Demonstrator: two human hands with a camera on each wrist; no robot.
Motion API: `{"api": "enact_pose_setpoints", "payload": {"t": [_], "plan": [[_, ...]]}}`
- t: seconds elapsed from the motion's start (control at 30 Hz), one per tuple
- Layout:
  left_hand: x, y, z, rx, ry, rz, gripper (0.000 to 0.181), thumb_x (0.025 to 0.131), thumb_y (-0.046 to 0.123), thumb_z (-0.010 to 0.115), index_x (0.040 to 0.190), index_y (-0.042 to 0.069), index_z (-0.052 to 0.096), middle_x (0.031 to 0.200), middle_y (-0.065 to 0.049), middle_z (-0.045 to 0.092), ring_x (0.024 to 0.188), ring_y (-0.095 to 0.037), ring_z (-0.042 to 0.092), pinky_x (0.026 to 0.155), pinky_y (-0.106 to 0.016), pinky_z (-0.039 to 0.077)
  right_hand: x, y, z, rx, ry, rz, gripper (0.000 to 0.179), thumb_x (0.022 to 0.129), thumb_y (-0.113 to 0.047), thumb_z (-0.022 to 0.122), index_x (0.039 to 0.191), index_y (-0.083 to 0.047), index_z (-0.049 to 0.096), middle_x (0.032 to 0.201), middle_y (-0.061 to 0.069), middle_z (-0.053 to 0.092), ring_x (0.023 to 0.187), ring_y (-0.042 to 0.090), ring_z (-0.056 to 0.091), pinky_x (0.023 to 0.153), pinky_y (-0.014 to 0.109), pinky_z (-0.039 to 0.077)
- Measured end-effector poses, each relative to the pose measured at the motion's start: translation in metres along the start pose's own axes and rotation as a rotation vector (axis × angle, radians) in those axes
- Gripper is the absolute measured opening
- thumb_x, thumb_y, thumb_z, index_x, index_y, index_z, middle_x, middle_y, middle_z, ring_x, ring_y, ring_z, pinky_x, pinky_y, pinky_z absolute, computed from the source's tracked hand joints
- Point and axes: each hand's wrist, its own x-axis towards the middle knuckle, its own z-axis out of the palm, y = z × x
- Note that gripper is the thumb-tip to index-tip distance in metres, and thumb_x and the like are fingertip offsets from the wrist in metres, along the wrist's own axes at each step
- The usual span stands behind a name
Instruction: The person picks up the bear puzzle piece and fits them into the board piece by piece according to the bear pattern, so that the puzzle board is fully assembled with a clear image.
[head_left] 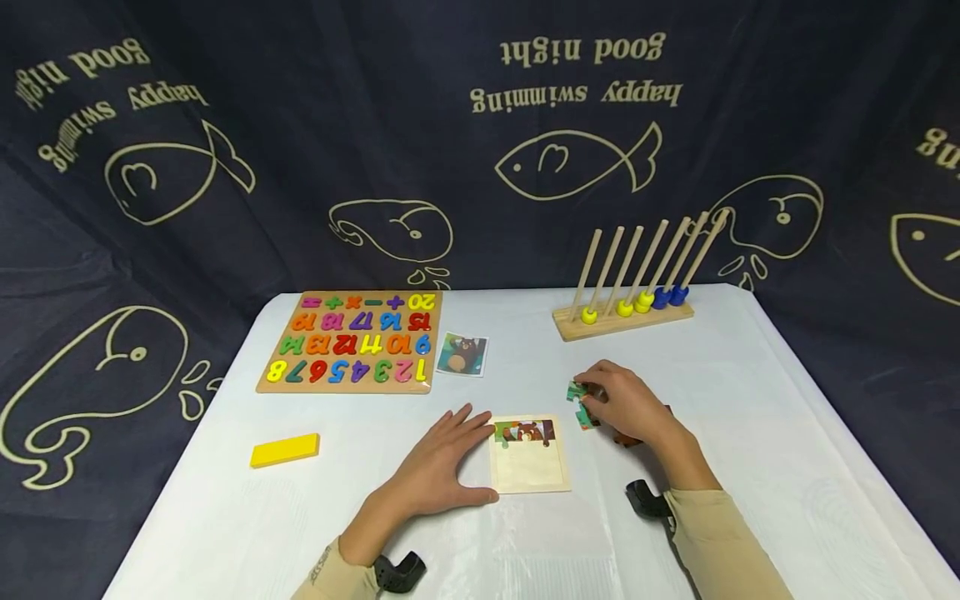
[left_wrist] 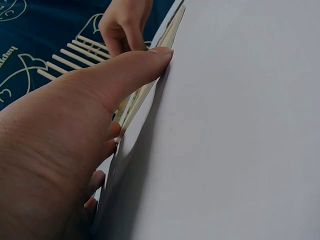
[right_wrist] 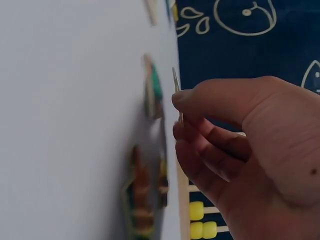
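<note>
My left hand (head_left: 435, 467) lies with extended fingers beside a square wooden puzzle tray (head_left: 529, 472), its thumb at the near left corner and fingertips by the left edge. Fitted pieces with a bear's head (head_left: 529, 431) fill the tray's far strip; bare wood shows below. To the tray's right, my right hand (head_left: 624, 407) pinches a green jigsaw piece (head_left: 575, 389) between thumb and fingers; the right wrist view shows it edge-on, raised off the table. Another green piece (head_left: 585, 418) lies just below it. Brown pieces (head_left: 627, 440) sit partly hidden under the right hand.
A wooden number board (head_left: 262, 387) and a bear picture card (head_left: 462, 355) lie at the back left. A yellow block (head_left: 285, 450) rests at the left. Toward the back right stands a pegged bead rack (head_left: 600, 328) with yellow and blue beads.
</note>
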Motion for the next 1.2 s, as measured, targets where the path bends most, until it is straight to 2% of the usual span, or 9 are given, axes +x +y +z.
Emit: {"api": "enact_pose_setpoints", "payload": {"t": [0.2, 0.47, 0.7, 1.07, 1.2], "plan": [[0.0, -0.001, 0.001, -0.004, 0.006, 0.002, 0.095, 0.074, 0.076, 0.059, 0.145, 0.014, 0.045, 0.154, 0.003, 0.031, 0.143, -0.025, 0.018, 0.116, -0.044, 0.014, -0.001, -0.016, -0.004, 0.128, -0.026, -0.09, 0.031, 0.085, -0.008, 0.072, 0.116, -0.006, 0.068, 0.106, 0.002, 0.062, 0.086, 0.013, 0.061, 0.071, 0.031, 0.053], [-0.002, 0.0, 0.001, -0.01, 0.003, -0.002, 0.094, 0.074, 0.075, 0.06, 0.145, 0.014, 0.045, 0.154, 0.003, 0.031, 0.143, -0.025, 0.018, 0.115, -0.044, 0.014, 0.0, -0.031, 0.002, 0.174, -0.087, -0.134, 0.029, 0.086, -0.01, 0.072, 0.114, -0.009, 0.069, 0.104, -0.001, 0.062, 0.084, 0.012, 0.061, 0.07, 0.031, 0.054], [-0.001, 0.0, 0.0, -0.003, 0.014, 0.013, 0.093, 0.075, 0.074, 0.06, 0.145, 0.014, 0.044, 0.154, 0.002, 0.031, 0.143, -0.025, 0.018, 0.115, -0.044, 0.014, 0.0, -0.042, 0.007, 0.135, -0.12, -0.173, 0.026, 0.085, -0.012, 0.073, 0.111, -0.013, 0.072, 0.102, -0.003, 0.061, 0.08, 0.011, 0.059, 0.069, 0.03, 0.051], [-0.001, 0.001, -0.002, -0.004, 0.001, 0.019, 0.09, 0.077, 0.072, 0.06, 0.144, 0.014, 0.044, 0.153, 0.001, 0.032, 0.143, -0.027, 0.019, 0.115, -0.046, 0.014, 0.0, -0.062, 0.027, 0.145, -0.16, -0.281, 0.022, 0.086, -0.013, 0.072, 0.108, -0.011, 0.074, 0.105, -0.004, 0.061, 0.094, 0.012, 0.058, 0.08, 0.033, 0.05], [-0.001, 0.001, -0.003, -0.004, -0.003, 0.013, 0.09, 0.078, 0.072, 0.059, 0.144, 0.014, 0.045, 0.153, 0.001, 0.032, 0.143, -0.026, 0.019, 0.115, -0.045, 0.014, 0.001, -0.067, 0.033, 0.124, -0.168, -0.291, 0.022, 0.086, -0.015, 0.072, 0.108, -0.013, 0.075, 0.105, -0.007, 0.061, 0.095, 0.008, 0.056, 0.081, 0.033, 0.049]]}}
